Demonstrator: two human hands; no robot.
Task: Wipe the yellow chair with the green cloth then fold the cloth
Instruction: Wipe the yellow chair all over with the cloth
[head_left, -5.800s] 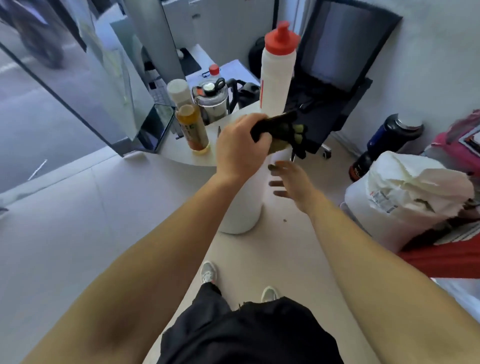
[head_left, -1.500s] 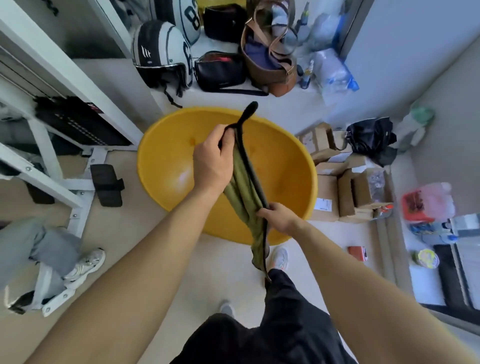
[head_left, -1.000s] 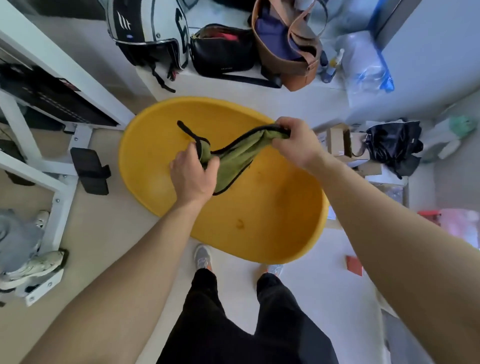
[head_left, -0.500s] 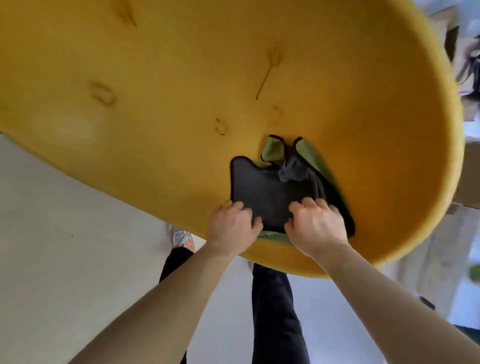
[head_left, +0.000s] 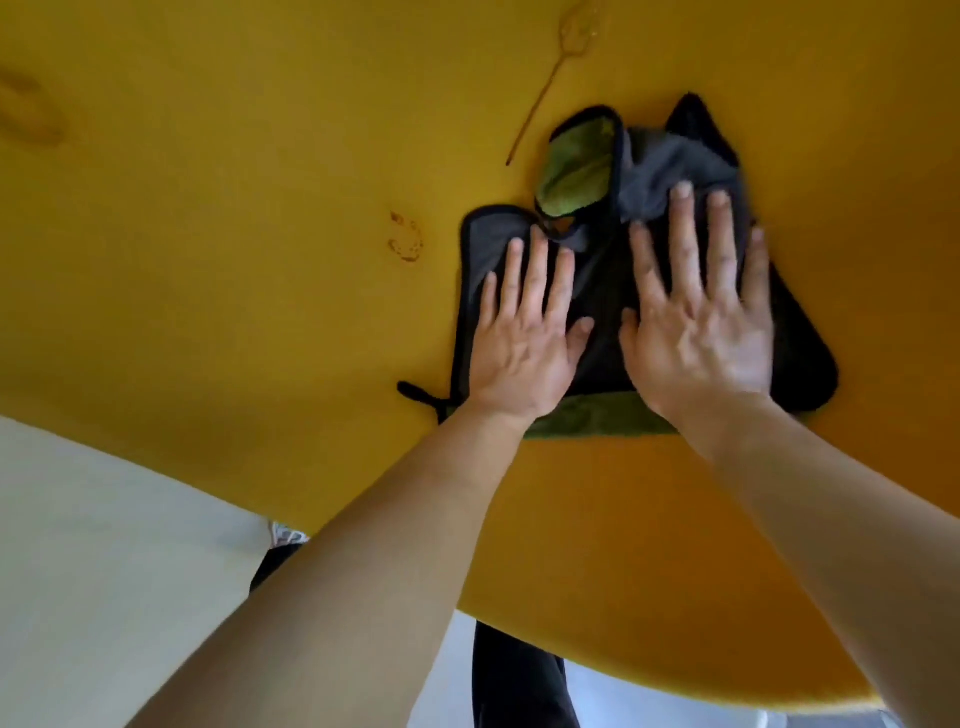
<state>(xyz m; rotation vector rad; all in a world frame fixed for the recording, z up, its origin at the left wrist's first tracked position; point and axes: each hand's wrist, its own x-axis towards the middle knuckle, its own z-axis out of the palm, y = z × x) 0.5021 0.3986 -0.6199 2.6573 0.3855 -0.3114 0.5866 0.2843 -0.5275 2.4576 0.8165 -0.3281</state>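
My left hand (head_left: 522, 343) and right hand (head_left: 698, 332) lay flat, fingers spread, pressing the rumpled green-and-grey cloth (head_left: 602, 291) near the smooth yellow chair's (head_left: 234, 208) front edge.

No legible text, label, brand or number anywhere on the yellow chair (head_left: 260, 156) or cloth (head_left: 602, 291).

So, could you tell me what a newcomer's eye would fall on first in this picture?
The yellow chair fills nearly the whole view. Right of centre, the left hand and right hand lie flat, fingers spread, on the cloth, which shows mostly its dark side with green at a turned-up corner. Brown stains mark the seat left of it.
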